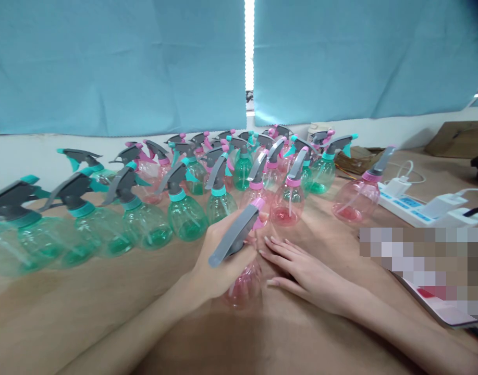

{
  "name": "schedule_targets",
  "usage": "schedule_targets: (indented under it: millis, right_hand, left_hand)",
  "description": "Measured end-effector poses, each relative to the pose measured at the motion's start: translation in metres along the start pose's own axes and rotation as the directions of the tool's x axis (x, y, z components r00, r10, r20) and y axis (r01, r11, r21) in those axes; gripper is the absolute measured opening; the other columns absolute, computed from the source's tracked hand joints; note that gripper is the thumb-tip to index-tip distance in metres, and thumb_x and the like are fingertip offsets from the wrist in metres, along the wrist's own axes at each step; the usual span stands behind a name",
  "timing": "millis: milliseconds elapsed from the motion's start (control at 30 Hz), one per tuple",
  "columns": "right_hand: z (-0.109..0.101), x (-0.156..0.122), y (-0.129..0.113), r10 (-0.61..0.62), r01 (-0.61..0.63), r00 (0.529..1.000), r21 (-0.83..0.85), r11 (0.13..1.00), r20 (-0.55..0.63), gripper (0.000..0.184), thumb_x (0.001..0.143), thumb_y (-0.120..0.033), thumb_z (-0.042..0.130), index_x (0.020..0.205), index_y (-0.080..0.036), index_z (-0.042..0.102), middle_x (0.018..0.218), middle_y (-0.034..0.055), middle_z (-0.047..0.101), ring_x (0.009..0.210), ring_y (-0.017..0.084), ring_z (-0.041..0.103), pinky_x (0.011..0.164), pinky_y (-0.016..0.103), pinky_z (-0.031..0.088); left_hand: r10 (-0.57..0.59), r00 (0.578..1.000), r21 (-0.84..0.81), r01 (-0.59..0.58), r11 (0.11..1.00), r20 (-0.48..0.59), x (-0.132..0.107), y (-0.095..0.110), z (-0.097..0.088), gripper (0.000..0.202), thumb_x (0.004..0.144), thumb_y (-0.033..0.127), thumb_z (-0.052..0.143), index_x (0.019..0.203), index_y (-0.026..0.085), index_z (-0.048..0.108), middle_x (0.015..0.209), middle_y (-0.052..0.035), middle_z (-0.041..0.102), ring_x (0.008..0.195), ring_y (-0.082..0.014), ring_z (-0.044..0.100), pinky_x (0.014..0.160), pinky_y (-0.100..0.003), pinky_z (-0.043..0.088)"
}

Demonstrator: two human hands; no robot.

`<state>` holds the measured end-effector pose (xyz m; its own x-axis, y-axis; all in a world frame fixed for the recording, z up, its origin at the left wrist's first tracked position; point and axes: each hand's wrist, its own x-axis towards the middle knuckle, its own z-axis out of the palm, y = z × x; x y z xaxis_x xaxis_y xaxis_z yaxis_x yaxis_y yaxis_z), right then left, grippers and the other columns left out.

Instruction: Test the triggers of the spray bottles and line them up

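My left hand (217, 260) is wrapped round the neck of a pink spray bottle (242, 286) with a grey trigger head and pink nozzle. The bottle is at the near middle of the table, its nozzle pointing away from me. My fingers hide its collar and part of its trigger. To the right of it, my right hand (303, 265) lies palm down with fingers stretched out, holding nothing. Just beyond my hands stands another pink spray bottle (287, 205). A green spray bottle (187, 219) is to the left of my left hand.
Several green spray bottles (147, 226) line the left side, with more green and pink ones behind. A lone pink spray bottle (354, 200) stands right, beside a white power strip (403, 203) with chargers. A flat device (445, 307), partly blurred out, lies at right. Blue curtains (117, 62) hang behind.
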<state>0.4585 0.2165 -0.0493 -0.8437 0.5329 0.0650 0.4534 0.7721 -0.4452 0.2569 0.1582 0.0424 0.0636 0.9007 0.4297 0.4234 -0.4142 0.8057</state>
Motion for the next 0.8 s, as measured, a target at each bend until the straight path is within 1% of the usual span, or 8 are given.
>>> schedule_targets:
  millis: [300,500,700,800]
  right_hand:
    - [-0.0005,0.0002,-0.0006,0.005,-0.004,1.0,-0.017,1.0,0.01,0.064,0.094,-0.058,0.039,0.147,-0.022,0.032,0.154,0.0092,0.029,0.143,0.028,0.02,0.115,0.051,0.021]
    - [-0.0008,0.0003,-0.0008,0.005,-0.004,1.0,-0.035,0.999,0.03,0.065,0.095,-0.058,0.036,0.147,-0.02,0.032,0.154,0.0098,0.028,0.143,0.027,0.019,0.116,0.05,0.019]
    - [-0.0011,0.0004,-0.0011,0.007,-0.006,0.999,-0.037,0.999,0.031,0.065,0.095,-0.059,0.035,0.148,-0.021,0.03,0.154,0.0091,0.027,0.143,0.027,0.018,0.116,0.05,0.02]
    - [-0.0018,0.001,-0.0016,0.011,-0.01,0.999,-0.037,0.999,0.037,0.065,0.095,-0.058,0.036,0.148,-0.02,0.031,0.154,0.0097,0.027,0.143,0.027,0.018,0.116,0.05,0.02]
  left_hand:
    - [0.007,1.0,-0.027,-0.006,1.0,0.014,0.0001,-0.0002,0.0003,0.009,0.068,0.016,0.048,0.069,0.024,0.043,0.061,0.0056,0.04,0.054,-0.0131,0.034,0.049,-0.026,0.029]
    - [0.025,1.0,-0.033,-0.024,0.999,0.017,0.0001,-0.0002,0.0008,0.011,0.067,0.014,0.046,0.069,0.024,0.041,0.062,0.0059,0.04,0.055,-0.0125,0.033,0.05,-0.026,0.029]
    - [0.025,1.0,-0.011,-0.025,1.0,0.018,0.0002,0.0016,0.0006,0.01,0.069,0.014,0.045,0.069,0.023,0.04,0.062,0.0059,0.041,0.055,-0.0123,0.035,0.05,-0.026,0.03]
    - [0.019,1.0,-0.003,-0.019,1.0,0.022,0.0004,0.0025,-0.0001,0.01,0.068,0.015,0.045,0.068,0.024,0.04,0.061,0.0062,0.039,0.055,-0.0123,0.033,0.049,-0.025,0.029]
